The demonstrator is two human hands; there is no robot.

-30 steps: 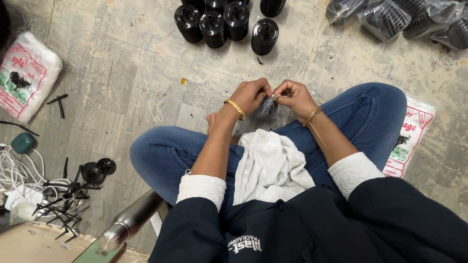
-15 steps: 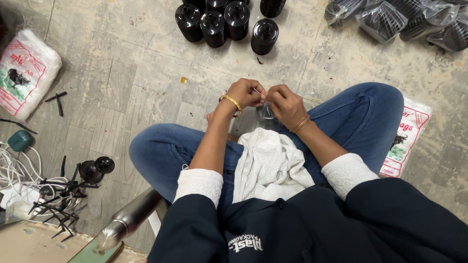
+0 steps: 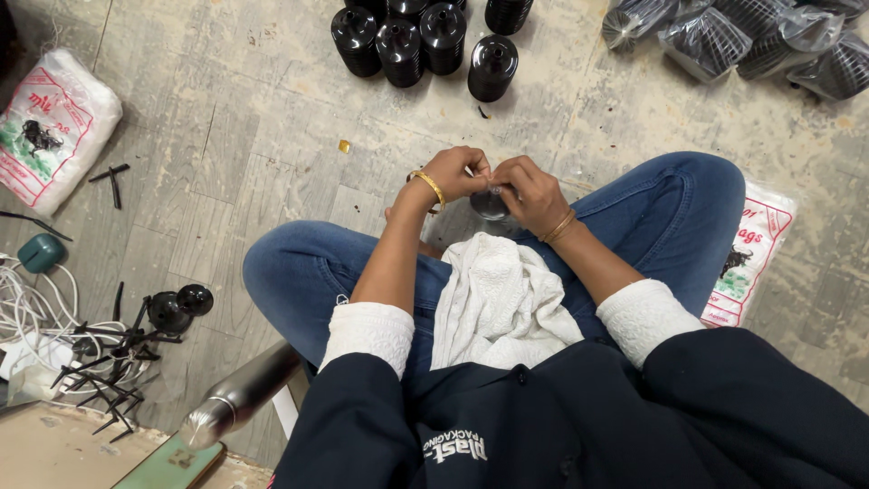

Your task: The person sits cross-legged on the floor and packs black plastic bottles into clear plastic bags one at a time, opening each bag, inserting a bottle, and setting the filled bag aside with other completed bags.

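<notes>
I sit cross-legged on the floor in blue jeans, a white cloth in my lap. My left hand and my right hand meet in front of my knees, fingers pinched together on a small dark round part wrapped in clear plastic. Both hands grip it; the part is mostly hidden by my fingers. Each wrist carries a gold bangle.
Several black ribbed cylinders stand on the floor ahead. Bagged black parts lie at top right. Printed white sacks lie at left and right. Black spiked pieces, white cable, and a steel bottle sit at lower left.
My hands have stayed together on the small part, shifting slightly lower and closer to my lap; the right hand has turned over it.
</notes>
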